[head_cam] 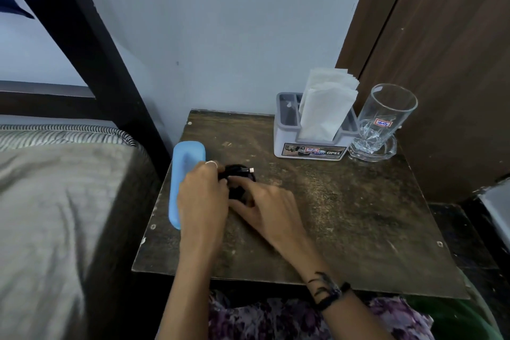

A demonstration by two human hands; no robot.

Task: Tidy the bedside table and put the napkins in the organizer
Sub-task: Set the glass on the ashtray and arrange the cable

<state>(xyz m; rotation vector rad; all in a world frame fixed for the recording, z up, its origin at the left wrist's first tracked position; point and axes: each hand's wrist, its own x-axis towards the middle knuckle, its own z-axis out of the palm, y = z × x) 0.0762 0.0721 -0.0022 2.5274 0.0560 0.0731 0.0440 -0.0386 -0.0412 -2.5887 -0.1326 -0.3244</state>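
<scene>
1. Here, at the far left of the grip, a bed with a grey cover lies against the tabletop, and its dark frame rises behind.
2. Just left of the grip, a light blue oblong case lies flat along the tabletop's left edge; the left hand partly covers it.
3. The left hand has its fingers curled down onto a coiled black cable, a ring on one finger.
4. The cable's small white-tipped plug sticks out at the top of the coil, just beyond the grip.
5. The right hand meets the coil from the other side, fingertips pressed against it; both hands grasp the cable together, which rests on the tabletop between them.
6. A dark band circles the right wrist.
7. Beyond the grip and to the right, a grey organizer stands at the back of the tabletop, with white napkins standing upright in its right compartment; its left compartment shows only its own inside wall.
8. Just right of the organizer, touching or nearly so, a clear glass mug stands upright, a small label on its side.
</scene>
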